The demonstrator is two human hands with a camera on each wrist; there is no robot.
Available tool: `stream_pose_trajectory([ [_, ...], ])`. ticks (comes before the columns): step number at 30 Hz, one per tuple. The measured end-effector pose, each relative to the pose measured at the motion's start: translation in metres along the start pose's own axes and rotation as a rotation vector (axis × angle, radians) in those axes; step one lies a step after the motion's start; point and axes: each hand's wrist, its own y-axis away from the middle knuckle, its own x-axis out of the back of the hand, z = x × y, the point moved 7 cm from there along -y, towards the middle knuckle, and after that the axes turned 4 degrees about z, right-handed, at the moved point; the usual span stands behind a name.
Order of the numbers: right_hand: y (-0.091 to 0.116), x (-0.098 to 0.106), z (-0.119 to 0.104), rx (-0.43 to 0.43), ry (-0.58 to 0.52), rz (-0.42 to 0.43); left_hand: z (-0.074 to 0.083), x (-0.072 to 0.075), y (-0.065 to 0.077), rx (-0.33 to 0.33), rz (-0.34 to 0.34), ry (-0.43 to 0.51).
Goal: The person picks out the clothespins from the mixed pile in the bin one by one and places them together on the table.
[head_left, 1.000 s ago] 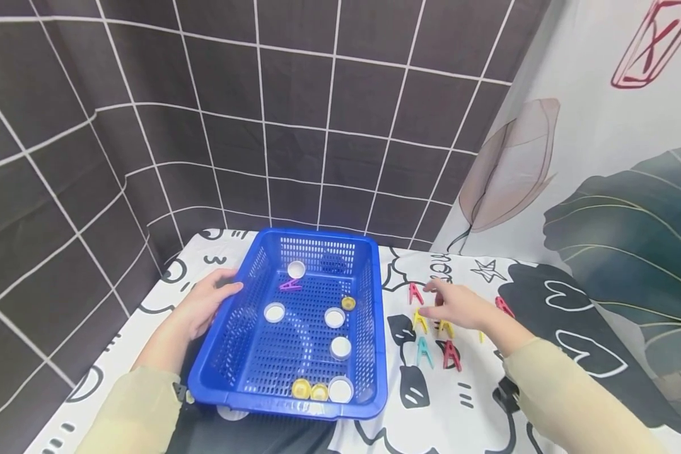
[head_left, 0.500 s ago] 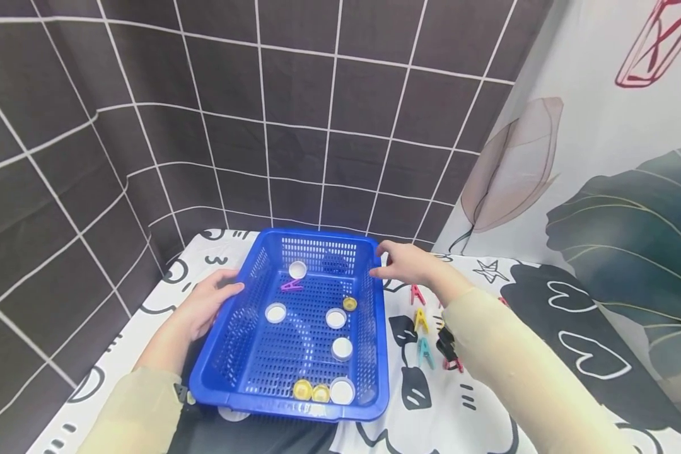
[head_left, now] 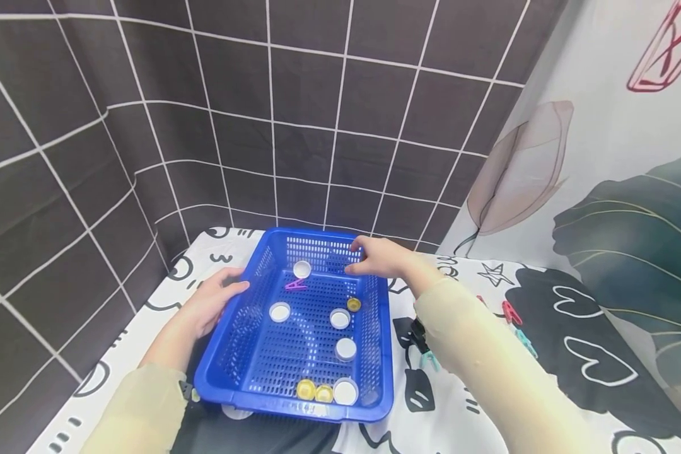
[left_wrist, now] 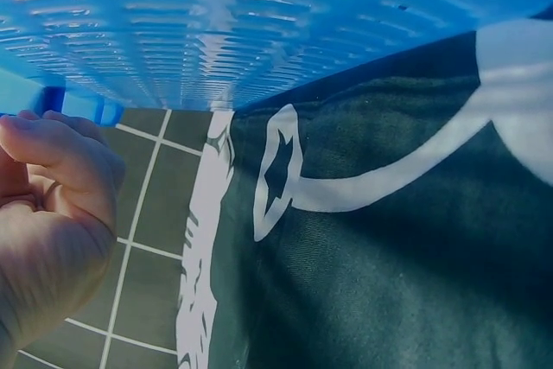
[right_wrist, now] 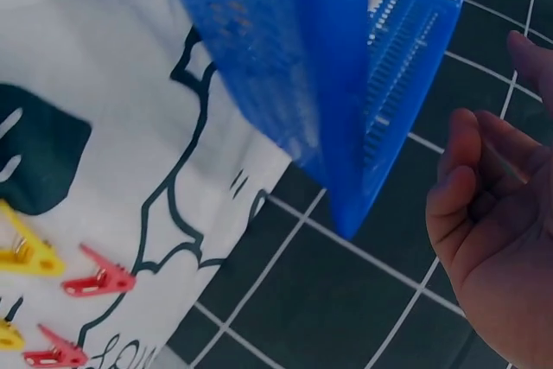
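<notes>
A blue plastic basket (head_left: 388, 353) with perforated walls lies before me. On its floor are several white bottle caps (head_left: 345, 349), a few yellow caps (head_left: 305, 389) and a purple clothespin (head_left: 296, 285). My left hand (head_left: 212, 302) stays at the basket's left side, thumb and forefinger tips right at the outer rim, fingers loosely bent. Over the far right corner of the basket is my right hand (head_left: 383, 256), thumb apart from the bent fingers. Nothing shows between them. In the right wrist view this hand (right_wrist: 501, 205) appears beside the basket's blue rim (right_wrist: 341, 127).
Right of the basket, on the patterned cloth (head_left: 494, 277), lie red clothespins (right_wrist: 99, 278), yellow clothespins (right_wrist: 26, 252) and a teal clothespin (head_left: 526, 342). My right sleeve (head_left: 477, 353) covers part of that area. A dark tiled-pattern curtain (head_left: 295, 145) hangs close behind the basket.
My right hand has moved left from above the clothespins to over the basket's far right corner. The left hand has kept its place at the rim. The view has shifted slightly.
</notes>
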Motion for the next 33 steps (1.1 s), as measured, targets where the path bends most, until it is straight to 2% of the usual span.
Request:
stream_pose_trajectory([
  [16, -0.025, -0.021, -0.036, 0.041, -0.058, -0.031, 0.0, 0.001, 0.0, 0.007, 0.017, 0.006],
  [25, -0.039, -0.032, -0.044, 0.044, -0.091, -0.016, -0.001, 0.002, -0.003, 0.004, 0.029, 0.0],
  [33, -0.046, -0.061, -0.038, 0.024, -0.11, -0.039, 0.0, 0.002, -0.004, 0.011, 0.031, -0.04],
])
